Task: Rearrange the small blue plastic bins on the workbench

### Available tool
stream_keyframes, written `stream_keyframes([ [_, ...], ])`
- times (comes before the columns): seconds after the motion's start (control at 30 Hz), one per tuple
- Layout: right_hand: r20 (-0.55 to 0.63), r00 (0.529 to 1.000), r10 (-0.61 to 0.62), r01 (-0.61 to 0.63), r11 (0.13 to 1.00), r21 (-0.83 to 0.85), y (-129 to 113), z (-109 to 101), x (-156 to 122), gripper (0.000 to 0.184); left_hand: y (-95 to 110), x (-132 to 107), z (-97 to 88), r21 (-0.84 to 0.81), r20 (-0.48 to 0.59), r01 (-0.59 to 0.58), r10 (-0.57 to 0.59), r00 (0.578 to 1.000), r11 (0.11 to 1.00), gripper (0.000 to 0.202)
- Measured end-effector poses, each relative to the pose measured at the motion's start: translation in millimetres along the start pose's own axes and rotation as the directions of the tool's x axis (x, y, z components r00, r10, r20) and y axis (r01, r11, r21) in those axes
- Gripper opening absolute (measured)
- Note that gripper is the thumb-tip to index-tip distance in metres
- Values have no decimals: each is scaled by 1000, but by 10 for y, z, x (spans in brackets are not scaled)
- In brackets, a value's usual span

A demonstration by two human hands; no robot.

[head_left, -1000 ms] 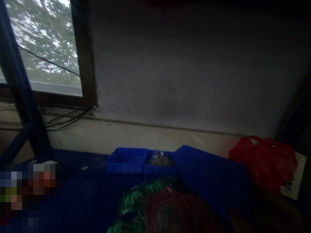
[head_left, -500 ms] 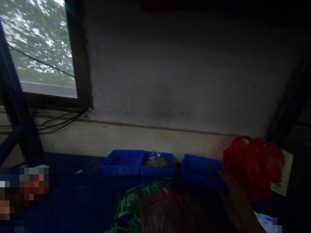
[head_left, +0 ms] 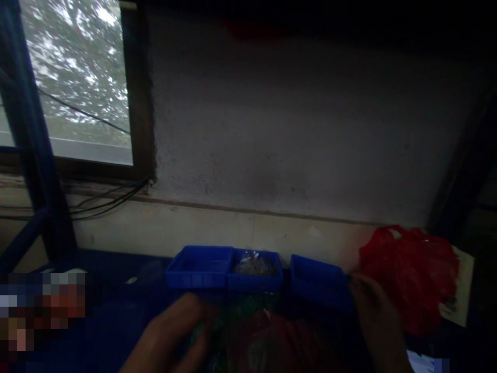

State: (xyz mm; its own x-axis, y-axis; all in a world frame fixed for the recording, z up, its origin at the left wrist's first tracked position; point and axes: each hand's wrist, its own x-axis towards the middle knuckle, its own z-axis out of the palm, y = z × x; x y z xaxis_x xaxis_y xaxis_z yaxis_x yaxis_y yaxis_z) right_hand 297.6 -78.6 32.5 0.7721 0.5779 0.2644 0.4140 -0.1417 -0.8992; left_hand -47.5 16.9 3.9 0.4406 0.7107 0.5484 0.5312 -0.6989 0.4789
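Note:
My left hand (head_left: 171,331), somewhat blurred, is over the left side of a green plastic bag (head_left: 248,305); its thumb and fingers are apart and nothing shows between them. My right hand (head_left: 376,316) is at the right end of a shallow blue tray (head_left: 318,287), its fingers bent against the side wall. The fingertips there are dim. In front of me a reddish, partly see-through bag (head_left: 272,336) lies against the green one, its contents too dark to name.
Two more blue trays stand against the wall: a left tray (head_left: 198,280) and a middle tray (head_left: 254,283) with a clear plastic packet (head_left: 254,264). A red plastic bag (head_left: 411,280) sits at the right before a pale printed sheet (head_left: 460,290). Blue posts (head_left: 46,197) frame the left side.
My left hand has come into view from below, over the green bag. The right blue tray has shifted slightly left and turned, with my right hand at its end. The view has tilted a little.

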Motion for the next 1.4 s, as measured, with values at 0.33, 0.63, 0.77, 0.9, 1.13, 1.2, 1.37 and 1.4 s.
stream_keyframes([
  [0.33, 590, 804, -75, 223, 958, -181, -314, 573, -49, 33, -528, 315, -58, 162, 60, 282, -295, 954, 946, 62],
  [0.63, 707, 687, 168, 190, 897, -399, -594, 972, 270, 48, -598, 313, -5, 217, 99, 263, -289, 952, 940, 69],
  [0.77, 690, 713, 128, 62, 968, -244, -517, 882, 182, 30, -554, 310, -27, 210, 112, 259, -286, 952, 943, 68],
  [0.9, 639, 768, 35, 31, 995, -93, -404, 700, 17, 21, -473, 305, -52, 215, 186, 277, -318, 930, 937, 70],
  [1.13, 612, 778, -142, -40, 961, 275, -93, 531, -87, 23, -410, 311, -69, 196, 273, 353, -396, 877, 915, 73],
  [1.2, 605, 780, -161, -59, 943, 327, -8, 506, -100, 22, -399, 310, -74, 194, 286, 363, -407, 868, 911, 73],
  [1.37, 610, 775, -165, -82, 931, 355, 80, 384, -168, 23, -397, 305, -84, 176, 306, 380, -417, 856, 908, 76],
  [1.4, 609, 777, -158, -89, 931, 355, 77, 358, -181, 22, -405, 305, -84, 174, 306, 385, -422, 854, 906, 77],
])
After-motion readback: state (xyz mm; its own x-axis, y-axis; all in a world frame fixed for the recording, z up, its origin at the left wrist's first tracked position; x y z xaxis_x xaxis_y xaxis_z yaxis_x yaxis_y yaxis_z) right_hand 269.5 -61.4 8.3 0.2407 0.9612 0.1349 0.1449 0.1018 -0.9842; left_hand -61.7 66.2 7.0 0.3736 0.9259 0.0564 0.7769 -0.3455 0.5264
